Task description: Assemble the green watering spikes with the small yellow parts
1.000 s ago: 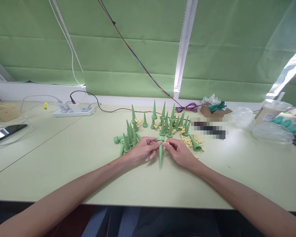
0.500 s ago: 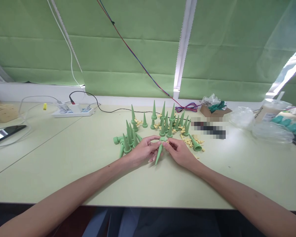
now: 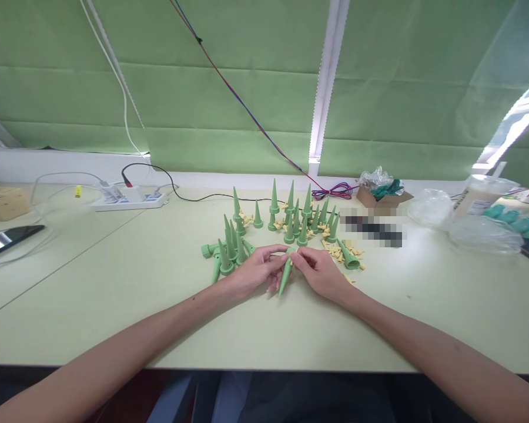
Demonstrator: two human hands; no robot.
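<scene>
A green cone (image 3: 285,278) points down toward the front of the table, held at its wide end between both hands. My left hand (image 3: 264,267) grips it from the left with thumb and fingers. From the right, my right hand (image 3: 318,269) pinches at the same wide end; whether a small yellow piece is between its fingertips is hidden. Behind the hands stand several upright green cones (image 3: 274,198) with small yellow pieces (image 3: 335,252) scattered around them. One cone (image 3: 349,257) lies on its side by the yellow pieces. Another group of green cones (image 3: 226,261) is left of my left hand.
A white power strip (image 3: 130,201) with cables lies at the back left, near a dark tablet (image 3: 11,239). Behind and right are a small cardboard box (image 3: 385,202), plastic bags (image 3: 432,207), a cup (image 3: 480,197) and a blurred dark object (image 3: 372,230).
The held cone has turned slightly, and its wide end is now more covered by the fingers. Both hands stay nearly in place; the view has shifted a little.
</scene>
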